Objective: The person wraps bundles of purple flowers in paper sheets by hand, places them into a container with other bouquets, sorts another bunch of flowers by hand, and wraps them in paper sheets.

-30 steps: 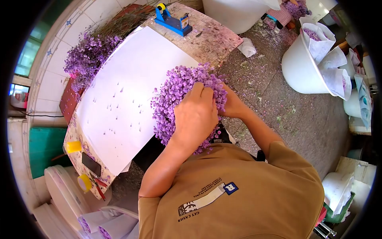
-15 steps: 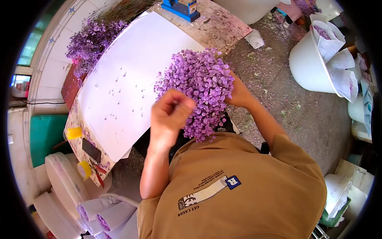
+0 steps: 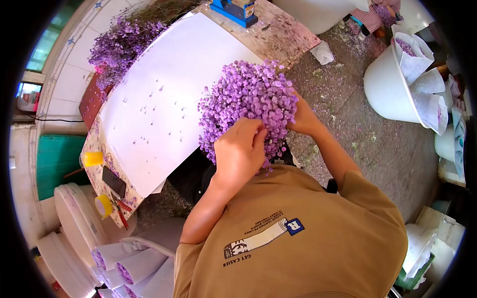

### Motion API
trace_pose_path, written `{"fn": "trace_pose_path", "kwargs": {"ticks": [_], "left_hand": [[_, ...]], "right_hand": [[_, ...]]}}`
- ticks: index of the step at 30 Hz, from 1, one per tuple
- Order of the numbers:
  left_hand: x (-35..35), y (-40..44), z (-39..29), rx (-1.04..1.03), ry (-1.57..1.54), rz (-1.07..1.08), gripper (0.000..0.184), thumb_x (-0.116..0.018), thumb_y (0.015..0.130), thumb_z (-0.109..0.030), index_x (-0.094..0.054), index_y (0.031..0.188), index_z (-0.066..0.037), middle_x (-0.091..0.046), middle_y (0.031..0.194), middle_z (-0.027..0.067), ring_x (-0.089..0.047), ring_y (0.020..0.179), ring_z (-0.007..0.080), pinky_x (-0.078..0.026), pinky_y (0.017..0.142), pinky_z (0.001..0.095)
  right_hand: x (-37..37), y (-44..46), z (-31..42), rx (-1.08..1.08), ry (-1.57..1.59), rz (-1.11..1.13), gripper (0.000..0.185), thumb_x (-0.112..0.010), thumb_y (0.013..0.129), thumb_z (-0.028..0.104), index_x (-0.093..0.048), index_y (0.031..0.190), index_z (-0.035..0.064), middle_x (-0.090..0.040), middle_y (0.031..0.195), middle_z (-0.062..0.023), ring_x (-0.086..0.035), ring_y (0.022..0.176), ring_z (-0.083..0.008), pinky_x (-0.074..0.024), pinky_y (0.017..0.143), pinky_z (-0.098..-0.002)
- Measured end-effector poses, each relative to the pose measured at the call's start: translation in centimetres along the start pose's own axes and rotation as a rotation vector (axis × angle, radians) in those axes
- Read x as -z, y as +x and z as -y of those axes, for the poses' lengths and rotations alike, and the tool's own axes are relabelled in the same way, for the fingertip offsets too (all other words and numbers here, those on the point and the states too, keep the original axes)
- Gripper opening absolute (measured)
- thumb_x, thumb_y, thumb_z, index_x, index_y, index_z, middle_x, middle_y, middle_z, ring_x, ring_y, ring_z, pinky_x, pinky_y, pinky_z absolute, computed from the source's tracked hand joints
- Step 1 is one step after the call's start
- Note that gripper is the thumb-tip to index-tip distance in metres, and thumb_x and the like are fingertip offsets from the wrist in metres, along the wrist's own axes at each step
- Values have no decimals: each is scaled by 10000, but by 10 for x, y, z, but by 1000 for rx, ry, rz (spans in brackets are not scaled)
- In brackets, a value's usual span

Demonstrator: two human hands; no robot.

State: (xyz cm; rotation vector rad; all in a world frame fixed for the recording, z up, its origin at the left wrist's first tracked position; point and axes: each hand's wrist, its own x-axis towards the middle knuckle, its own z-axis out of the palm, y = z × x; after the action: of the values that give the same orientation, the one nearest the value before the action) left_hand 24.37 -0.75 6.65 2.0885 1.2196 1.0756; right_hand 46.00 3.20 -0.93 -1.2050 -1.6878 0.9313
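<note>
A round bunch of purple baby's breath point(image 3: 248, 94) is held in front of my body, over the near right edge of a large white paper sheet point(image 3: 198, 54). My right hand point(image 3: 303, 118) grips the bunch from its right side, with the fingers and the stems mostly hidden behind the blooms. On the near side of the flower heads, my left hand point(image 3: 241, 149) is closed in a pinch at the blooms; its fingertips are partly hidden. Small dark floret bits point(image 3: 154, 102) lie scattered over the paper.
More purple flowers point(image 3: 124, 49) lie beyond the paper. A blue tape dispenser point(image 3: 236, 12), phone point(image 3: 114, 182), red-handled pliers point(image 3: 120, 208) and yellow tape rolls point(image 3: 93, 159) are on the table. White tubs point(image 3: 385, 82) hold wrapped bunches. Another person point(image 3: 375, 17) is at the far right.
My left hand has moved right and onto the front of the blooms, from hovering at their left side. My right hand keeps its hold on the bunch. The view has shifted slightly.
</note>
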Motion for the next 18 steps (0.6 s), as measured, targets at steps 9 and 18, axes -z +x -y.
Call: {"fn": "trace_pose_path", "kwargs": {"ticks": [9, 18], "left_hand": [[3, -13, -8, 264, -408, 212, 156, -656, 958, -185, -640, 887, -47, -522, 712, 12, -479, 553, 115, -373, 497, 286], [-13, -19, -9, -162, 397, 166, 76, -678, 750, -65, -609, 777, -85, -552, 790, 68, -624, 685, 249, -497, 512, 378]], "right_hand": [[-1, -3, -2, 13, -42, -39, 746, -795, 785, 125, -441, 1431, 5, -583, 1351, -175, -570, 1266, -263, -435, 1081, -377], [0, -2, 2, -36, -43, 2, 760, -812, 787, 142, -439, 1440, 40, -570, 1392, -133, -558, 1278, -229, -432, 1083, -370]]}}
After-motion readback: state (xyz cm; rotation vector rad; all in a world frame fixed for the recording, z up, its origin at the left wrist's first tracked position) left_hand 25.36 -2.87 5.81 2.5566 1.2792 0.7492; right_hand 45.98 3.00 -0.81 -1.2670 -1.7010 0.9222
